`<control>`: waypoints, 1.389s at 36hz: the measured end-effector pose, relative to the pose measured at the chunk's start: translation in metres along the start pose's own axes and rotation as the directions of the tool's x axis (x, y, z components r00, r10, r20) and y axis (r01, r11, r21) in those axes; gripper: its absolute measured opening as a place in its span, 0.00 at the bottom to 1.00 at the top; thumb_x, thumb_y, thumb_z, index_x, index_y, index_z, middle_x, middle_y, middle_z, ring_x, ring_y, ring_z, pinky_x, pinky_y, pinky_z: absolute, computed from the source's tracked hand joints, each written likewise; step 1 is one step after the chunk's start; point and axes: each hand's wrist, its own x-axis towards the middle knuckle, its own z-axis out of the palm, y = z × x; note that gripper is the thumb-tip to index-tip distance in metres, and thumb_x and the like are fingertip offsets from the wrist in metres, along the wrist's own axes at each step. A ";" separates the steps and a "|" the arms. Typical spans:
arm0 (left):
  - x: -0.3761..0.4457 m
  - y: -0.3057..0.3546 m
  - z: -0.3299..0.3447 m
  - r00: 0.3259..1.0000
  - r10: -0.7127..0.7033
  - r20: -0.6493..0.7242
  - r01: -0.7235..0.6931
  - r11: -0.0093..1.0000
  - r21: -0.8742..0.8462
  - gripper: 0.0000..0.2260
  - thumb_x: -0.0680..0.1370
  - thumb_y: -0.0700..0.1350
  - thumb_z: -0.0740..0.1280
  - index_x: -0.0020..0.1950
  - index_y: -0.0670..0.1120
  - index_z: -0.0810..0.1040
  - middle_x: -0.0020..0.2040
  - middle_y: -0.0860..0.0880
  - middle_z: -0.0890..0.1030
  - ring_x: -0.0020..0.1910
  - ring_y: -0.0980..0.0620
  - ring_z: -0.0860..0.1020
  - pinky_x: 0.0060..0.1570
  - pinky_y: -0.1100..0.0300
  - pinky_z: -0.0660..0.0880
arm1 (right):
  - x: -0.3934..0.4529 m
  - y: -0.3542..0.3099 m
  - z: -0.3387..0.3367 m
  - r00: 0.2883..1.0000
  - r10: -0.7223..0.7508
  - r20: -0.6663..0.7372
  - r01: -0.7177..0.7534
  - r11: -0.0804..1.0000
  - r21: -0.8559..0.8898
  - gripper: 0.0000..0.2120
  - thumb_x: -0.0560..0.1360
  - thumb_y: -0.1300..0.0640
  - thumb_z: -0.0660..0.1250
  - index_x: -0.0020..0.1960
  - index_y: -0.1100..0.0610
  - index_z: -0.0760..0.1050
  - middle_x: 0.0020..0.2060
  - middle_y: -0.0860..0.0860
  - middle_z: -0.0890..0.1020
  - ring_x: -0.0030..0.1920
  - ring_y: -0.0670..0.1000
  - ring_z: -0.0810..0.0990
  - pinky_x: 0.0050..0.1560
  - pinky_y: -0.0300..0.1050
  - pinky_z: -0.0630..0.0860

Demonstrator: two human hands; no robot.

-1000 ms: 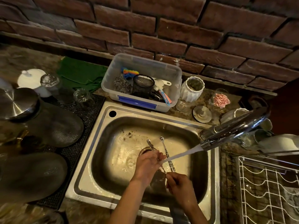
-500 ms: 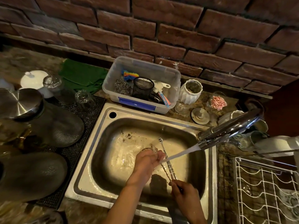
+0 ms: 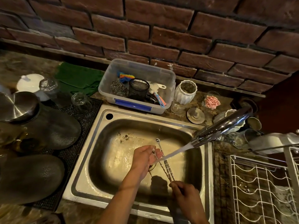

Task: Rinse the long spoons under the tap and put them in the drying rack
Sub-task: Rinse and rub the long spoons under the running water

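A clear plastic tub (image 3: 168,88) is sitting at the back edge of the counter (image 3: 202,101), just behind the sink (image 3: 90,157), holding a black mesh cup (image 3: 138,88), a steel scourer (image 3: 118,88), a striped sponge (image 3: 125,76) and a brush. Beside it a white ribbed jar (image 3: 186,92) is standing, with a small glass dish of pink scraps (image 3: 212,101) further right.

Over the basin, a person is rinsing the long spoons (image 3: 165,165) under the tap (image 3: 221,126) — the right hand (image 3: 186,196) is pinching the bundle of twisted handles at the near end, fingers curled tight around them. The left hand (image 3: 145,157) is cupping the spoon shafts where the water stream is striking, fingers bent around them; one spoon bowl is poking out beyond the fingers.

The white wire drying rack (image 3: 262,188) is standing at the counter's right edge — well apart from the spoons. Dark bowls (image 3: 32,178) are lying upturned on a black mat (image 3: 90,110) at the left, near a green cloth (image 3: 79,78), below a brick wall (image 3: 145,29).
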 end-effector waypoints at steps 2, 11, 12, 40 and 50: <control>0.001 -0.001 0.001 1.000 0.020 -0.009 -0.020 0.999 0.032 0.07 0.82 0.34 0.63 0.51 0.34 0.79 0.40 0.37 0.85 0.37 0.43 0.85 0.36 0.57 0.83 | -0.001 0.000 -0.002 1.000 -0.012 0.007 0.012 1.000 -0.009 0.07 0.78 0.54 0.67 0.49 0.49 0.85 0.40 0.43 0.84 0.45 0.44 0.82 0.48 0.36 0.73; 0.004 -0.005 0.003 0.999 0.047 -0.017 -0.046 0.999 0.017 0.08 0.81 0.38 0.64 0.47 0.36 0.81 0.40 0.37 0.85 0.38 0.42 0.85 0.41 0.54 0.83 | -0.004 -0.003 -0.007 0.999 0.018 0.034 -0.019 0.999 0.031 0.08 0.79 0.54 0.66 0.51 0.50 0.84 0.44 0.47 0.85 0.48 0.47 0.82 0.53 0.40 0.75; 0.004 -0.005 0.004 0.999 0.039 -0.015 -0.039 0.999 0.008 0.08 0.81 0.38 0.64 0.47 0.36 0.81 0.40 0.37 0.85 0.38 0.42 0.85 0.42 0.54 0.83 | -0.005 -0.003 -0.007 0.999 0.021 0.034 -0.022 0.999 0.037 0.07 0.79 0.54 0.66 0.50 0.50 0.84 0.43 0.46 0.85 0.47 0.46 0.82 0.52 0.39 0.75; -0.015 -0.007 -0.005 1.000 -0.023 0.009 0.023 0.999 -0.049 0.06 0.75 0.31 0.71 0.51 0.32 0.82 0.40 0.38 0.86 0.38 0.46 0.86 0.35 0.57 0.83 | -0.028 0.023 -0.018 0.997 0.072 -0.007 -0.071 0.994 0.079 0.04 0.72 0.55 0.74 0.46 0.49 0.86 0.37 0.54 0.87 0.39 0.52 0.85 0.50 0.51 0.83; -0.019 -0.015 -0.006 0.999 -0.042 0.023 0.045 0.987 -0.155 0.09 0.73 0.27 0.70 0.53 0.26 0.78 0.48 0.31 0.79 0.46 0.38 0.80 0.50 0.47 0.82 | -0.041 0.021 -0.019 0.994 0.024 -0.105 -0.020 0.999 0.043 0.11 0.69 0.57 0.77 0.36 0.41 0.81 0.33 0.50 0.87 0.38 0.46 0.85 0.48 0.38 0.79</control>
